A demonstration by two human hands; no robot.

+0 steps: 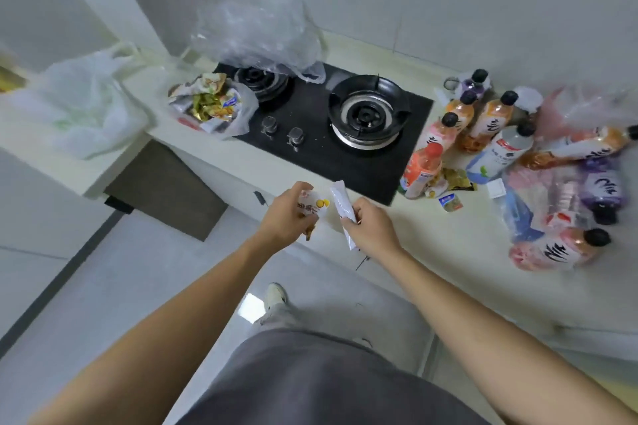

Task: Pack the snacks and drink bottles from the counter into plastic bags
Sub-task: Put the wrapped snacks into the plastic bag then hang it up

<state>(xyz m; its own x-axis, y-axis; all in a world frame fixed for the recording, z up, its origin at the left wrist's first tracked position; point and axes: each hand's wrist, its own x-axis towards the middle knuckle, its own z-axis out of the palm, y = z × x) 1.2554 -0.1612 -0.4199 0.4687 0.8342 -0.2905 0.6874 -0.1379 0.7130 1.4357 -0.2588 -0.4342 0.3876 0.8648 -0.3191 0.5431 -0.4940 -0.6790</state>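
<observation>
My left hand (288, 216) grips a white snack packet with red and yellow print (315, 204) above the counter's front edge. Beside it, my right hand (371, 226) holds a plain white packet (340, 200). A clear plastic bag (238, 110) left of the stove holds several snack packets (207, 102). Several drink bottles (490, 121) stand and lie on the counter at the right, some inside a clear bag (552, 203). Loose small snack packets (450, 202) lie near an orange bottle (423, 169).
A black two-burner gas stove (321, 121) sits in the counter's middle. A crumpled clear bag (262, 34) rests behind the left burner. A white plastic bag (86, 97) lies on the lower ledge at left. Floor and my leg show below.
</observation>
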